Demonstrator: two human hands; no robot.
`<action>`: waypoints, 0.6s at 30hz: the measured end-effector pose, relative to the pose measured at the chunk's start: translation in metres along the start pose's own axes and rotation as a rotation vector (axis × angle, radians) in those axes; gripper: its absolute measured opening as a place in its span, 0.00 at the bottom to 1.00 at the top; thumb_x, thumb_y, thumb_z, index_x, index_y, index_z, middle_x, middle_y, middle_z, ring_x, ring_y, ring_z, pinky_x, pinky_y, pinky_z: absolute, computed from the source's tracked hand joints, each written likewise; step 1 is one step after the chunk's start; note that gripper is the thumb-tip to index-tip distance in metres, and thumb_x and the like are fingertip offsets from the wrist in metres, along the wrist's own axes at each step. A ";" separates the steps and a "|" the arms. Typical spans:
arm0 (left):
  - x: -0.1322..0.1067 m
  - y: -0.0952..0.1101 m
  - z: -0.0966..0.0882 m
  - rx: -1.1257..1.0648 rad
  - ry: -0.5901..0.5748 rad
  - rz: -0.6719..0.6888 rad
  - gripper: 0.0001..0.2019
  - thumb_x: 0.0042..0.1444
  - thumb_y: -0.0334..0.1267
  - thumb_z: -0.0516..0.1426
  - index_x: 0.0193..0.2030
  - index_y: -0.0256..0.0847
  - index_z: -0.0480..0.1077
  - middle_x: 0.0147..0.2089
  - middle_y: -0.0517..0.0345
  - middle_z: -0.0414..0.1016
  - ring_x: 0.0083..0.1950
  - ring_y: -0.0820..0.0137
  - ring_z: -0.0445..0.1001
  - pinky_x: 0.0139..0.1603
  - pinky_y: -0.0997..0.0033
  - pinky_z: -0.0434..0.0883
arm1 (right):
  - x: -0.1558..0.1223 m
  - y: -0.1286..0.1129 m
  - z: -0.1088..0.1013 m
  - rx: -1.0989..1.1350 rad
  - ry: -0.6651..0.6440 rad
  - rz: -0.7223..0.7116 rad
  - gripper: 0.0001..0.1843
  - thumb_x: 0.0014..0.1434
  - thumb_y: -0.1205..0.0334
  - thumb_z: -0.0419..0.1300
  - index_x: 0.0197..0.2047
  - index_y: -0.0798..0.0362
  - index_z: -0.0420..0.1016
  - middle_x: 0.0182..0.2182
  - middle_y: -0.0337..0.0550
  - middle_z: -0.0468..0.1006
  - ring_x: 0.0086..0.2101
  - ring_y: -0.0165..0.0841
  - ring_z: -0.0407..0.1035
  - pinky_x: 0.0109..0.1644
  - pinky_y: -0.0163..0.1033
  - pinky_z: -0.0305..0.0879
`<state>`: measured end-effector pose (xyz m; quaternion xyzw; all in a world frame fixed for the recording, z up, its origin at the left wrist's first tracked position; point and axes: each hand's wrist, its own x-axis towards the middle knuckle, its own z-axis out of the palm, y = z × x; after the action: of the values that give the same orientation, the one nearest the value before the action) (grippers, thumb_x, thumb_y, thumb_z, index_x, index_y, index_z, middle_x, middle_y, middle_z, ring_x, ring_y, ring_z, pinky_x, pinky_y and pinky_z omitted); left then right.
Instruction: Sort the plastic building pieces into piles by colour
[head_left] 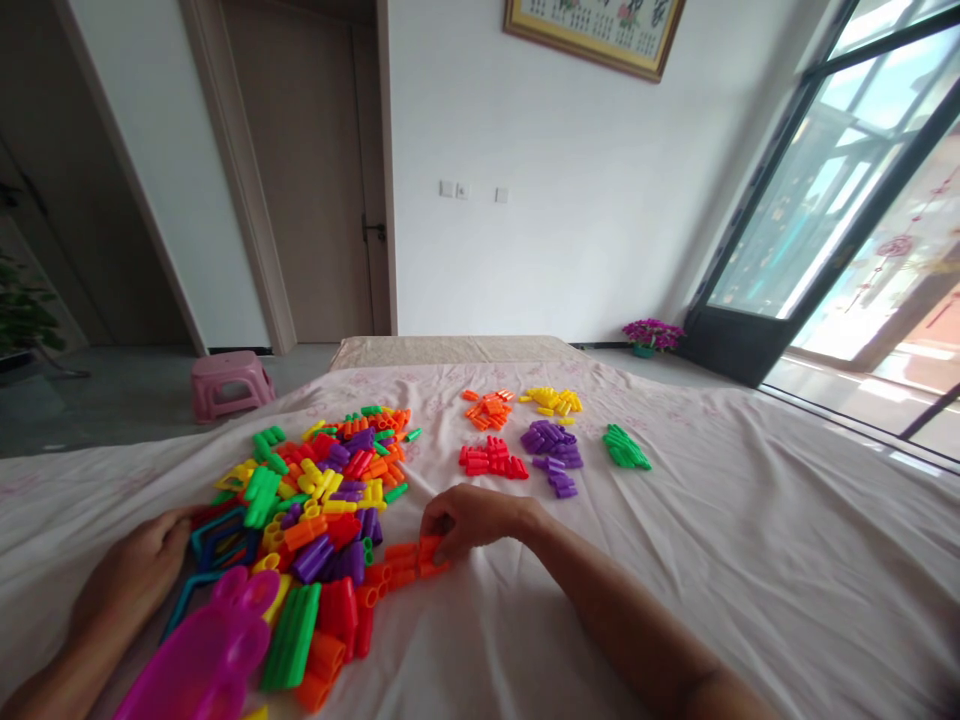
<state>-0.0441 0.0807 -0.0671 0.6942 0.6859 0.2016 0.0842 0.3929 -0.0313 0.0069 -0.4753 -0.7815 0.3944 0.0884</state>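
A big mixed heap of coloured plastic tube pieces lies on the pink bedsheet in front of me. My right hand reaches across and its fingers close on orange tube pieces at the heap's right edge. My left hand rests at the heap's left side, fingers curled against a blue frame piece; whether it grips anything is hidden. Farther back lie sorted piles: orange, yellow, red, purple and green.
A magenta plastic scoop lies at the near left. A pink stool stands on the floor beyond the bed. A wooden door is at the back, glass doors at the right, with a flower pot beside them.
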 end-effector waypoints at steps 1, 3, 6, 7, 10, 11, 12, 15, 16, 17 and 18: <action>0.000 -0.001 0.000 -0.017 -0.016 -0.015 0.25 0.64 0.46 0.40 0.51 0.39 0.73 0.47 0.47 0.80 0.42 0.62 0.78 0.40 0.71 0.69 | 0.000 0.002 -0.002 0.042 0.027 0.010 0.17 0.50 0.59 0.68 0.44 0.51 0.78 0.33 0.35 0.78 0.31 0.26 0.70 0.30 0.26 0.61; 0.000 -0.002 0.000 -0.056 -0.044 -0.060 0.25 0.63 0.47 0.41 0.52 0.39 0.73 0.49 0.45 0.79 0.44 0.61 0.77 0.41 0.70 0.69 | -0.001 0.005 -0.005 0.141 0.075 0.035 0.13 0.53 0.59 0.65 0.43 0.53 0.77 0.31 0.36 0.77 0.29 0.25 0.69 0.29 0.26 0.61; 0.000 -0.001 0.000 -0.074 -0.040 -0.068 0.23 0.63 0.47 0.43 0.52 0.40 0.73 0.48 0.46 0.80 0.43 0.60 0.77 0.42 0.69 0.69 | 0.001 0.010 -0.007 0.288 0.142 0.061 0.11 0.55 0.61 0.62 0.41 0.55 0.76 0.29 0.38 0.77 0.27 0.25 0.69 0.27 0.26 0.62; 0.000 0.000 0.000 -0.076 -0.037 -0.068 0.23 0.62 0.47 0.43 0.51 0.40 0.73 0.48 0.46 0.80 0.43 0.61 0.77 0.42 0.69 0.69 | 0.002 0.012 -0.007 0.330 0.170 0.051 0.10 0.55 0.61 0.62 0.41 0.55 0.76 0.29 0.38 0.77 0.27 0.25 0.70 0.27 0.26 0.62; -0.002 0.005 -0.003 -0.080 -0.046 -0.079 0.23 0.63 0.47 0.43 0.51 0.40 0.73 0.46 0.47 0.80 0.41 0.61 0.77 0.40 0.70 0.69 | 0.007 0.016 -0.005 0.455 0.250 0.001 0.11 0.55 0.58 0.63 0.39 0.56 0.75 0.29 0.39 0.77 0.27 0.26 0.70 0.28 0.28 0.63; -0.003 0.007 -0.004 -0.079 -0.046 -0.080 0.23 0.63 0.47 0.42 0.50 0.40 0.74 0.45 0.47 0.80 0.41 0.62 0.77 0.39 0.70 0.69 | 0.008 0.017 -0.005 0.497 0.284 -0.003 0.12 0.55 0.57 0.63 0.39 0.56 0.75 0.28 0.39 0.76 0.27 0.26 0.69 0.28 0.28 0.63; -0.003 0.009 -0.005 -0.078 -0.047 -0.081 0.23 0.62 0.47 0.43 0.50 0.40 0.74 0.45 0.47 0.81 0.40 0.62 0.77 0.39 0.70 0.69 | 0.009 0.017 -0.006 0.534 0.320 -0.002 0.13 0.54 0.55 0.64 0.38 0.56 0.75 0.27 0.38 0.76 0.26 0.25 0.69 0.28 0.29 0.63; -0.005 0.012 -0.008 -0.070 -0.041 -0.082 0.23 0.63 0.47 0.42 0.49 0.39 0.74 0.44 0.47 0.81 0.38 0.62 0.77 0.38 0.70 0.69 | 0.011 0.019 -0.012 0.621 0.467 -0.007 0.15 0.52 0.53 0.65 0.35 0.57 0.73 0.25 0.38 0.74 0.25 0.25 0.68 0.29 0.30 0.64; -0.005 0.012 -0.008 -0.063 -0.040 -0.077 0.23 0.63 0.46 0.42 0.49 0.39 0.74 0.43 0.47 0.81 0.38 0.63 0.77 0.38 0.71 0.69 | 0.011 0.020 -0.015 0.646 0.513 -0.016 0.16 0.51 0.52 0.65 0.34 0.57 0.73 0.25 0.39 0.74 0.25 0.25 0.68 0.29 0.31 0.64; -0.005 0.012 -0.008 -0.048 -0.026 -0.059 0.23 0.63 0.46 0.42 0.49 0.39 0.74 0.42 0.48 0.81 0.37 0.63 0.77 0.37 0.71 0.69 | 0.010 0.023 -0.019 0.673 0.557 -0.027 0.16 0.51 0.51 0.66 0.34 0.57 0.73 0.25 0.39 0.75 0.25 0.26 0.68 0.30 0.31 0.65; -0.004 0.011 -0.008 -0.031 -0.012 -0.038 0.23 0.63 0.45 0.42 0.48 0.39 0.75 0.41 0.48 0.81 0.36 0.64 0.77 0.37 0.71 0.69 | 0.010 0.027 -0.023 0.705 0.600 -0.036 0.17 0.50 0.51 0.66 0.34 0.57 0.73 0.26 0.40 0.75 0.25 0.26 0.68 0.31 0.32 0.66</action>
<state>-0.0373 0.0746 -0.0561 0.6809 0.6951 0.2066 0.1030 0.4174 -0.0043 0.0015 -0.4958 -0.5478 0.4795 0.4735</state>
